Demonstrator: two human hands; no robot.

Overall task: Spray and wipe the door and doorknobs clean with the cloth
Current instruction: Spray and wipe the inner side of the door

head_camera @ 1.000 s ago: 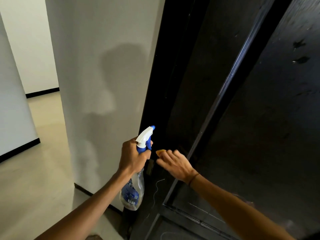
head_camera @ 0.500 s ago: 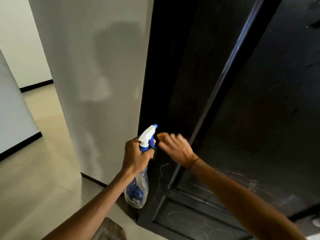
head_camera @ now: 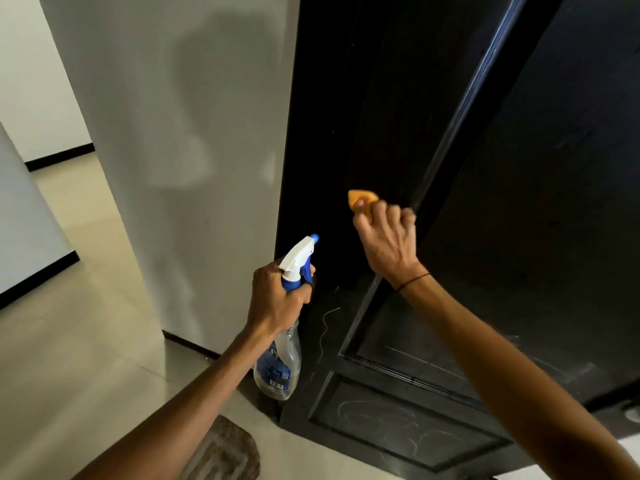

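Door [head_camera: 519,168], black and panelled, fills the right half of the frame, with pale scribble marks on its lower panels. Right hand [head_camera: 386,242], center frame, grip curled tight around an orange cloth [head_camera: 360,199] pressed against the door face; only a corner of the cloth shows above the fingers. Left hand [head_camera: 277,299], lower center, grip wrapped round the neck of a clear spray bottle [head_camera: 278,362] with white-blue trigger head, nozzle aimed at the door edge. White wall [head_camera: 173,133] at left, beige tiled floor [head_camera: 86,341] lower left, mat [head_camera: 225,452] at bottom.

Dim interior, soft shadow on wall [head_camera: 194,133], wide-angle edge distortion
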